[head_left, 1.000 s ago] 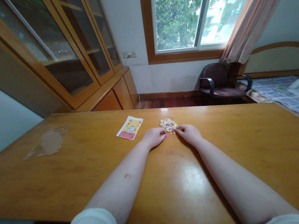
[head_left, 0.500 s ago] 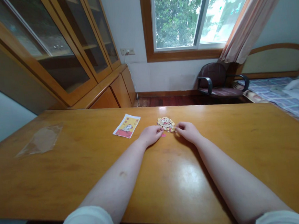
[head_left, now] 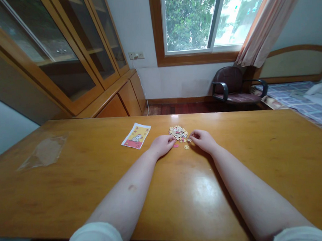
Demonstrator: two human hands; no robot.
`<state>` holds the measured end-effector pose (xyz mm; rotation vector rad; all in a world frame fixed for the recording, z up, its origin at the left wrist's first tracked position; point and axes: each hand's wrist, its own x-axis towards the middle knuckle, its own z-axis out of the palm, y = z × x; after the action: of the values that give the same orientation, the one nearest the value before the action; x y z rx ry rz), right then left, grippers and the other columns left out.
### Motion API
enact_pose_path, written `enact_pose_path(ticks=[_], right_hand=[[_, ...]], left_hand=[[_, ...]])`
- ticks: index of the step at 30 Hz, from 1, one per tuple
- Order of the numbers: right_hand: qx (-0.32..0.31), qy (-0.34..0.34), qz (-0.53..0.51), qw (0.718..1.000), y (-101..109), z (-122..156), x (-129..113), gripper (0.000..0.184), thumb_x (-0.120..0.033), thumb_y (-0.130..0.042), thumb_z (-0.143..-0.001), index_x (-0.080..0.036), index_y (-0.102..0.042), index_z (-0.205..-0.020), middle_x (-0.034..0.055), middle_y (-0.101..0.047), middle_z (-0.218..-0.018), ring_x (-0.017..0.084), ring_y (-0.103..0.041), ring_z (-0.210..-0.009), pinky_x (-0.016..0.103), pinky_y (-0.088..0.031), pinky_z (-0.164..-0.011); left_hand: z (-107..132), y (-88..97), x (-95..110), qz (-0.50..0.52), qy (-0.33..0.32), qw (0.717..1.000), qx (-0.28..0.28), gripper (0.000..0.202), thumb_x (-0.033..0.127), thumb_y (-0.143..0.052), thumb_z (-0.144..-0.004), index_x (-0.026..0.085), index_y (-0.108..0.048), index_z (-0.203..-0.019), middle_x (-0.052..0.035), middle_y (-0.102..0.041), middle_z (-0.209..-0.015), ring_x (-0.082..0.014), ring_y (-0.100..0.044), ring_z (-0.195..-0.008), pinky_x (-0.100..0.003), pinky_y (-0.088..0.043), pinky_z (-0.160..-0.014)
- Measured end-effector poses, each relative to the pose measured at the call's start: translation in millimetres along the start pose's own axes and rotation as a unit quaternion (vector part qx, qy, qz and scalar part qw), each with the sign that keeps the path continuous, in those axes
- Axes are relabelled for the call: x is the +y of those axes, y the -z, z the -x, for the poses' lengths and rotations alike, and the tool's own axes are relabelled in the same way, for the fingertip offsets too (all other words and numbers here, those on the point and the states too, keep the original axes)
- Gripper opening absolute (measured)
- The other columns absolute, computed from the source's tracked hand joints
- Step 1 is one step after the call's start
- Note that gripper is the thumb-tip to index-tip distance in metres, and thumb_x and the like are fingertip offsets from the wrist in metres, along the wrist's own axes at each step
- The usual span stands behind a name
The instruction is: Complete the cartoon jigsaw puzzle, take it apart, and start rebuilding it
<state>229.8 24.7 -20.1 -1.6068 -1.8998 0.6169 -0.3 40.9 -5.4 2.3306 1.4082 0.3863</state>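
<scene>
A heap of small jigsaw puzzle pieces (head_left: 178, 131) lies on the wooden table between my two hands, some face down and pale. My left hand (head_left: 162, 145) rests at the heap's near left edge, fingers pinched together; whatever is between them is hidden. Just below its fingertips lies a pink puzzle piece (head_left: 175, 146). On the other side, my right hand (head_left: 203, 139) has thumb and fingers closed on a small puzzle piece (head_left: 189, 140) at the heap's right edge. A single yellow puzzle piece (head_left: 186, 147) lies apart on the near side.
Left of the heap lies a printed picture sheet (head_left: 136, 136) in yellow and pink. A clear plastic bag (head_left: 46, 150) is flat on the table (head_left: 167, 201) farther left. Beyond the far edge stand a glass-doored cabinet (head_left: 102, 88) and an armchair (head_left: 232, 85).
A yellow puzzle piece now lies on the table in front of the heap, where bare wood showed before. My right fingers have shifted very slightly; my left hand has stayed put.
</scene>
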Motion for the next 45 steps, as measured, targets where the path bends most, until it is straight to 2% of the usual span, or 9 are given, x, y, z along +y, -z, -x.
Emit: enact_pose_path(ticks=[3,9,14,21,28,30,35,42,45], right_hand=[[0.024,-0.031,0.018,0.999,-0.1,-3.9,6.9,0.022,-0.023,-0.051,-0.078,-0.017,-0.069,-0.090,-0.0005,-0.060,-0.066,0.013,-0.052,-0.062,0.023,-0.038,-0.061],[-0.015,0.009,0.058,0.998,0.2,-4.9,7.7,0.025,-0.021,-0.057,-0.077,-0.021,-0.072,-0.096,0.0030,-0.061,-0.084,0.014,-0.055,-0.074,0.024,-0.042,-0.071],[-0.011,0.006,0.066,0.998,-0.3,-4.8,8.2,0.018,-0.024,-0.060,-0.078,-0.020,-0.073,-0.089,0.0030,-0.061,-0.081,0.014,-0.056,-0.072,0.025,-0.042,-0.070],[0.058,0.056,0.027,0.996,-4.0,-2.4,2.9,0.010,-0.024,-0.061,-0.078,-0.019,-0.069,-0.078,0.0018,-0.062,-0.076,0.013,-0.054,-0.069,0.025,-0.041,-0.067],[-0.058,0.143,0.041,0.987,-15.0,8.2,-21.7,0.011,-0.024,-0.061,-0.079,-0.022,-0.071,-0.076,0.0024,-0.065,-0.083,0.014,-0.058,-0.077,0.024,-0.042,-0.072],[-0.045,0.129,0.042,0.990,-13.6,6.6,-18.9,0.017,-0.028,-0.056,-0.083,-0.021,-0.071,-0.078,0.0030,-0.064,-0.083,0.014,-0.058,-0.078,0.024,-0.042,-0.073],[0.050,-0.012,0.099,0.994,-5.0,-2.9,-6.6,0.020,-0.029,-0.053,-0.084,-0.018,-0.070,-0.079,0.0053,-0.064,-0.083,0.016,-0.057,-0.080,0.025,-0.041,-0.071],[0.011,-0.030,0.116,0.993,-4.4,-2.6,-7.4,0.016,-0.030,-0.058,-0.080,-0.022,-0.071,-0.080,0.0031,-0.065,-0.084,0.015,-0.057,-0.079,0.024,-0.040,-0.070],[-0.004,-0.024,0.103,0.994,-5.2,-2.5,-6.2,0.015,-0.031,-0.061,-0.078,-0.024,-0.073,-0.086,0.0018,-0.064,-0.084,0.014,-0.057,-0.078,0.023,-0.041,-0.071]], left_hand=[[-0.5,-1.4,-1.2,0.005,0.003,1.000,0.002,0.030,0.040,-0.048,-0.086,0.023,-0.070,-0.095,-0.0032,-0.070,-0.084,-0.0182,-0.061,-0.077,-0.025,-0.043,-0.067],[-0.5,-1.2,-0.4,0.021,-0.004,1.000,0.005,0.029,0.039,-0.048,-0.086,0.023,-0.071,-0.095,-0.0028,-0.069,-0.080,-0.0178,-0.060,-0.074,-0.025,-0.042,-0.065],[0.4,1.2,1.8,0.027,-0.004,1.000,0.007,0.028,0.038,-0.049,-0.086,0.022,-0.071,-0.093,-0.0023,-0.069,-0.079,-0.0169,-0.059,-0.070,-0.024,-0.039,-0.061],[-0.2,-0.1,0.7,0.026,-0.003,1.000,0.008,0.027,0.037,-0.049,-0.085,0.023,-0.071,-0.092,-0.0017,-0.068,-0.075,-0.0169,-0.058,-0.069,-0.024,-0.038,-0.060],[0.3,-0.3,0.7,0.026,-0.018,0.999,0.002,0.027,0.031,-0.049,-0.083,0.024,-0.072,-0.095,-0.0013,-0.070,-0.079,-0.0165,-0.059,-0.070,-0.024,-0.041,-0.061],[1.1,0.9,1.6,0.030,-0.037,0.999,-0.012,0.028,0.027,-0.049,-0.082,0.025,-0.072,-0.096,-0.0006,-0.071,-0.083,-0.0160,-0.060,-0.073,-0.023,-0.043,-0.064],[1.2,1.8,1.4,0.020,-0.087,0.995,-0.042,0.031,0.019,-0.049,-0.078,0.028,-0.074,-0.094,0.0026,-0.073,-0.094,-0.0156,-0.063,-0.085,-0.022,-0.046,-0.074],[0.2,1.3,-0.9,0.013,-0.096,0.994,-0.048,0.029,0.018,-0.048,-0.075,0.024,-0.075,-0.082,0.0016,-0.073,-0.084,-0.0154,-0.062,-0.082,-0.023,-0.046,-0.074],[0.3,0.7,-1.8,0.015,-0.101,0.995,-0.022,0.026,0.017,-0.048,-0.076,0.022,-0.073,-0.080,0.0001,-0.071,-0.082,-0.0154,-0.061,-0.078,-0.024,-0.046,-0.072]])
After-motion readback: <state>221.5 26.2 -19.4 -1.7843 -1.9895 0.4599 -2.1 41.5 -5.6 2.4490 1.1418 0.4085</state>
